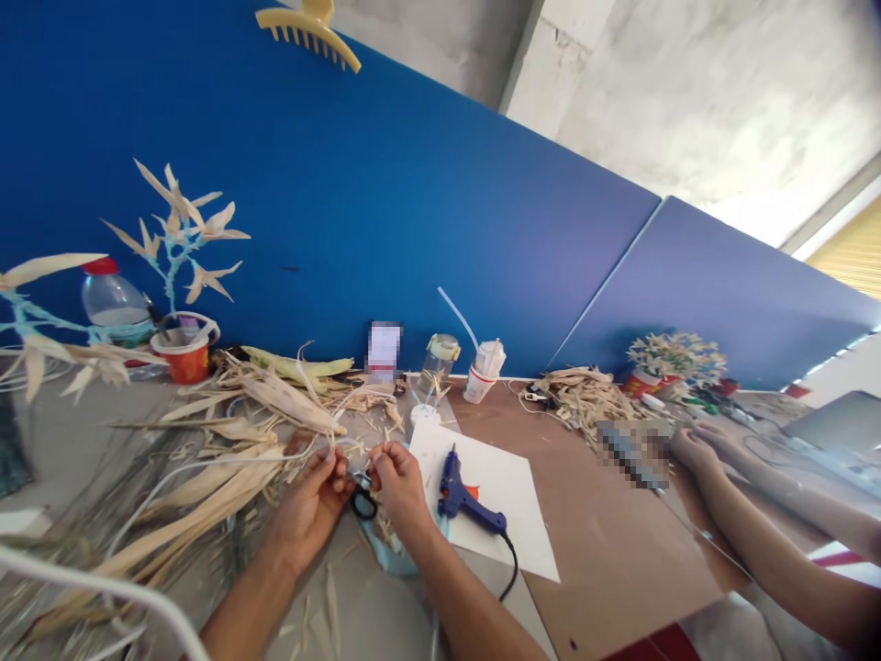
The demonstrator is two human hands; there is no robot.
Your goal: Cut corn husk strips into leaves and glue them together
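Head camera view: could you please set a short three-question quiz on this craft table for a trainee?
1. True or false: the blue glue gun lies on the white paper sheet.
2. What do the left hand and the right hand pinch between them? A) a pale husk strip B) a hammer C) a paintbrush
3. Fill in: the yellow hair clip sits on top of the ____ partition.
Key: 1 true; 2 A; 3 blue.
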